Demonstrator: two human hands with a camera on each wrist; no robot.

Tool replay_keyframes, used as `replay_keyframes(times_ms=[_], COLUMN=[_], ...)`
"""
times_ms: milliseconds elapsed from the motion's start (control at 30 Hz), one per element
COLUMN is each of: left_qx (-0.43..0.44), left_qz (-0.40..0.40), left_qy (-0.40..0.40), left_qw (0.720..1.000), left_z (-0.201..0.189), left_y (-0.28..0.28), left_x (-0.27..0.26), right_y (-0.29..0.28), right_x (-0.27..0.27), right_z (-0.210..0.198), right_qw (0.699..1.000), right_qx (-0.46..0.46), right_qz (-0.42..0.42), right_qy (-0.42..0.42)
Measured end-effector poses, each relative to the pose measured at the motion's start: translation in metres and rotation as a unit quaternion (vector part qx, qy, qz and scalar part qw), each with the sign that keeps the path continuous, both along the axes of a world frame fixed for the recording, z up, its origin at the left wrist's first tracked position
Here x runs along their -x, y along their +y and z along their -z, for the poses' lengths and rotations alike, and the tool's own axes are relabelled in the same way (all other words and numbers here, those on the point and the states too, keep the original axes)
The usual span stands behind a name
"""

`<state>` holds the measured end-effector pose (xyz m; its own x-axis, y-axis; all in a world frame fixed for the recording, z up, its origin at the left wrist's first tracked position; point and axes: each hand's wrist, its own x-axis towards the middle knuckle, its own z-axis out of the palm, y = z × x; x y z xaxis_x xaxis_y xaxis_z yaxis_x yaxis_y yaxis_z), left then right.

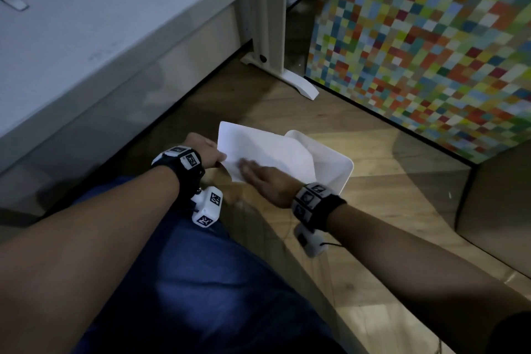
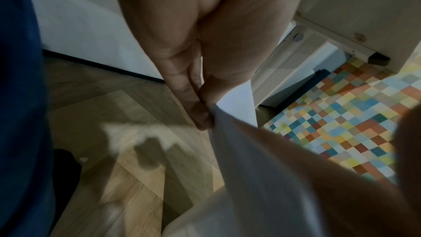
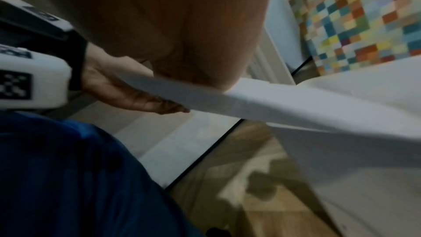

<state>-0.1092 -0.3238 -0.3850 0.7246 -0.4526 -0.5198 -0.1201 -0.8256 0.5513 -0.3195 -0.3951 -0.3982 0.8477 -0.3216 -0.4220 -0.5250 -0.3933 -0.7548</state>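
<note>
White paper sheet (image 1: 260,145) over the rim of white bin (image 1: 334,162) on wooden floor (image 1: 388,181), left hand (image 1: 204,149) pinching its left edge between thumb and fingers, right hand (image 1: 268,181) flat on top, fingers straight and together

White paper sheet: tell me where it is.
Head view, centre: the white paper sheet is partly over the white bin on the wooden floor, its left edge pinched by the left hand, the right hand flat on it.

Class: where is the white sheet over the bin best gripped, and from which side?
Pinch the sheet at its left edge, from the left, as the left hand does: it is thin and flat, its right side over the bin.
</note>
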Motion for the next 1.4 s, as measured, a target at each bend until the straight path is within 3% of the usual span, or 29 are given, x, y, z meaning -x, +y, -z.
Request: replay_keyframes(times_ms=[133,300,400,467,500,567,633,733,867,933,1033,1167,1267,1400], left_qx=[0.002,0.007,0.003,0.004,0.003,0.005,0.007,0.019,0.016,0.014,0.011,0.014,0.015,0.02], left_qz=[0.013,-0.011,-0.018,-0.024,-0.021,-0.018,-0.015,-0.015,-0.019,-0.019,-0.02,-0.012,-0.001,-0.022], left_qy=[0.003,-0.002,-0.001,0.003,0.006,0.009,0.011,0.011,0.006,0.006,0.009,0.021,0.031,0.037], left_qw=[1.0,1.0,1.0,1.0,1.0,1.0,1.0,1.0,1.0,1.0,1.0,1.0,0.999,0.999], left_z=[0.0,-0.001,0.002,0.007,0.01,0.018,0.02,0.013,0.005,0.003,0.004,0.008,0.01,0.014], left_y=[-0.004,-0.004,-0.003,-0.003,-0.003,-0.004,-0.006,-0.008,-0.005,-0.004,-0.003,-0.007,-0.012,-0.01], left_x=[0.001,-0.009,-0.014,-0.014,-0.014,-0.015,-0.013,-0.011,-0.021,-0.023,-0.021,-0.013,-0.01,-0.017], right_y=[0.007,-0.044,-0.058,-0.05,-0.042,-0.021,-0.008,-0.021,-0.066,-0.081,-0.075,-0.029,-0.021,-0.053], right_x=[-0.007,0.054,0.064,0.05,0.039,0.013,-0.005,0.013,0.066,0.07,0.04,-0.022,-0.038,-0.01], right_z=[0.009,0.048,0.044,0.034,0.031,0.026,0.03,0.047,0.073,0.076,0.056,0.019,0.025,0.052], right_qw=[0.998,0.989,0.971,0.976,0.985,0.998,0.998,1.0,0.982,0.969,0.971,0.991,0.996,0.999], right_qx=[-0.043,-0.001,0.082,0.147,0.137,0.059,-0.007,0.0,0.051,0.104,0.202,0.087,0.0,0.009], right_qz=[0.023,0.048,0.041,0.001,-0.004,0.002,-0.011,-0.016,0.057,0.052,0.043,-0.023,-0.029,-0.027], right_qy=[-0.036,0.139,0.223,0.162,0.101,-0.021,-0.066,-0.025,0.175,0.22,0.121,-0.099,-0.089,0.039])
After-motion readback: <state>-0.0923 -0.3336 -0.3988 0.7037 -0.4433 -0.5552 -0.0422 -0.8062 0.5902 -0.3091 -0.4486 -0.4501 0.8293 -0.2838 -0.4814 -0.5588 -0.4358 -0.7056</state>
